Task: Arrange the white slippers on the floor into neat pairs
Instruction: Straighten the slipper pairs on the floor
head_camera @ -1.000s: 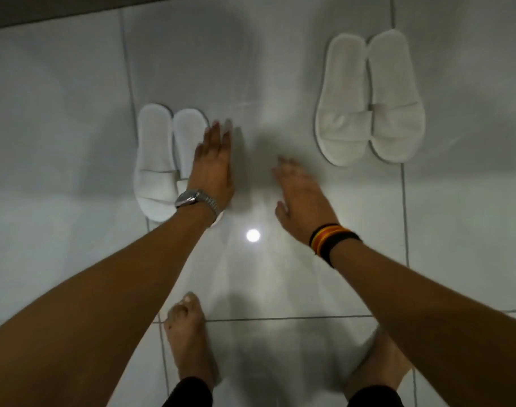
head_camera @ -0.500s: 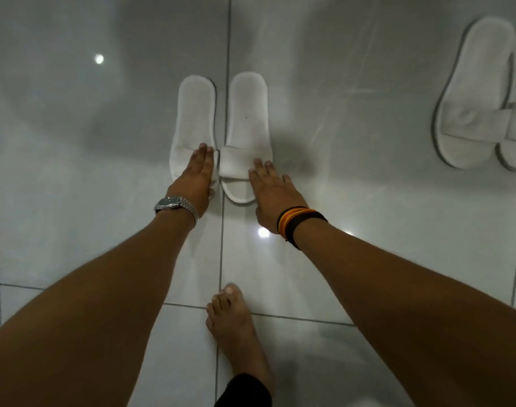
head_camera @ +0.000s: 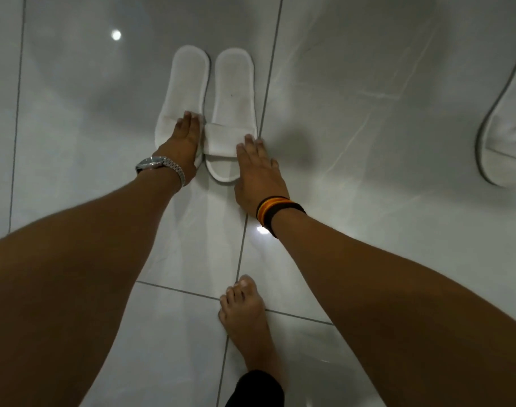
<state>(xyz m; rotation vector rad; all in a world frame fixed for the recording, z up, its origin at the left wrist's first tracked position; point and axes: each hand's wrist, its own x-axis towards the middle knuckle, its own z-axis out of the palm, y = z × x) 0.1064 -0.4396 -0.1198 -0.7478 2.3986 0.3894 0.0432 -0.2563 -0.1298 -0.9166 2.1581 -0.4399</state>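
Two white slippers lie side by side on the tiled floor, heels pointing away from me. My left hand (head_camera: pixel 184 142), with a metal watch on the wrist, lies flat on the strap of the left slipper (head_camera: pixel 186 83). My right hand (head_camera: pixel 258 168), wearing striped wristbands, rests flat against the right edge of the right slipper (head_camera: pixel 233 98), fingertips by its strap. Neither hand grips anything. Another white slipper (head_camera: pixel 509 136) lies at the right edge of the view, cut off by the frame.
Glossy white floor tiles (head_camera: pixel 368 142) with grey grout lines reflect ceiling lights. My bare foot (head_camera: pixel 245 312) stands on the floor below the hands, between my forearms.
The view has shifted closer to the left pair. My left hand has slid further onto the left slipper's strap, and my right hand has moved to the right slipper's outer edge.
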